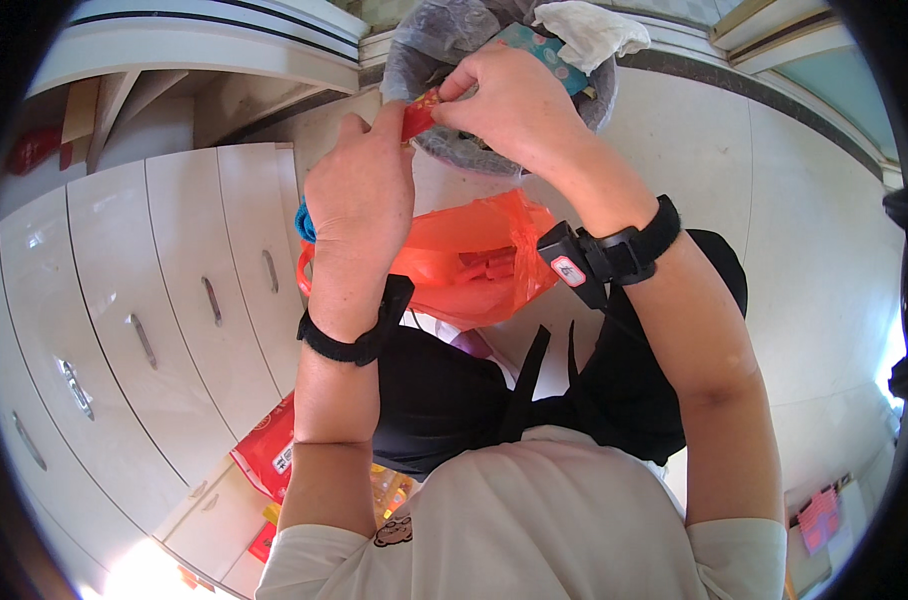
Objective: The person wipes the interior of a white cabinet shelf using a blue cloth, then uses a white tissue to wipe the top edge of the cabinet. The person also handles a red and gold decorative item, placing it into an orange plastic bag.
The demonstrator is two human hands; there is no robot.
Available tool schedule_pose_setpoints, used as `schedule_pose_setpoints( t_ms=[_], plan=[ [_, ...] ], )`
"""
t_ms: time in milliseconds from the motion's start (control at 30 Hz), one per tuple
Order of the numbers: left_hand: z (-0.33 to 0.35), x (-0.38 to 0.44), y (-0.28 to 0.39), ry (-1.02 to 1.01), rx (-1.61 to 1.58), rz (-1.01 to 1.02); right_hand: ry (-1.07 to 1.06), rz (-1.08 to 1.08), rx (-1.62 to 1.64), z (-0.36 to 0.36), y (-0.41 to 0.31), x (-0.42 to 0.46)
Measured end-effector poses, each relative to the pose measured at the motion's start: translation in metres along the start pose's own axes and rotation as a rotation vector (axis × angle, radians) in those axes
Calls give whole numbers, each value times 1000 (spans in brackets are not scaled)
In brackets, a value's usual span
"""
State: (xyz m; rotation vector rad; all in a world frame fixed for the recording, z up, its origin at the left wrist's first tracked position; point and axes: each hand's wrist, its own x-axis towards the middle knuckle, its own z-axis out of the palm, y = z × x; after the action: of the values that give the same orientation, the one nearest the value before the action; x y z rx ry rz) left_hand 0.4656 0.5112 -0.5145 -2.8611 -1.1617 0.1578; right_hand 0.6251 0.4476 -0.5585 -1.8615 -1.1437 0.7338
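Both my hands hold a small red packet (421,116) with yellow print, above the near left rim of a lined trash bin. My left hand (365,176) grips its left end, the fingertips partly hidden behind the hand. The thumb and forefinger of my right hand (510,105) pinch its right end. Inside the trash bin (607,101) are a teal patterned wrapper (547,54) and a crumpled white tissue (592,34). Nearer to me, an orange-red plastic bag (461,221) stands open on the floor, with several red packets (491,266) in it. Something blue and fuzzy (304,222) shows beside my left wrist.
White cabinets with metal handles (142,341) line the left side. A red printed package (266,450) lies on the floor by my left elbow. Sliding door tracks run beyond the bin. My knees in black trousers are near the orange-red bag. A pink item (820,517) is at lower right.
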Motion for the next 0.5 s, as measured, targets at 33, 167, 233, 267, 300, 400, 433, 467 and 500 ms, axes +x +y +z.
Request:
schedule_pose_setpoints(
  t_ms=[33,167,233,267,300,400,433,467,500],
  plan=[
    [1,0,-1,13,-12,-1,39,-37,32,5,4,1],
    [2,2,-3,56,-57,2,-24,-42,236,5,12,8],
    [1,4,-4,56,-81,-10,-65,24,291,3,12,12],
    [0,4,-4,48,-96,-24,-85,57,318,2,11,13],
    [-1,5,-6,41,-110,-41,-70,75,346,-1,9,14],
    [2,7,-17,64,-306,-54,-7,73,296,-14,15,15],
    [0,8,-17,58,-362,-61,41,25,285,-12,19,17],
    [-2,9,-18,51,-418,-67,90,-23,275,-7,25,18],
    [-2,9,-18,42,-477,-79,132,-69,263,-6,22,17]
  ],
)
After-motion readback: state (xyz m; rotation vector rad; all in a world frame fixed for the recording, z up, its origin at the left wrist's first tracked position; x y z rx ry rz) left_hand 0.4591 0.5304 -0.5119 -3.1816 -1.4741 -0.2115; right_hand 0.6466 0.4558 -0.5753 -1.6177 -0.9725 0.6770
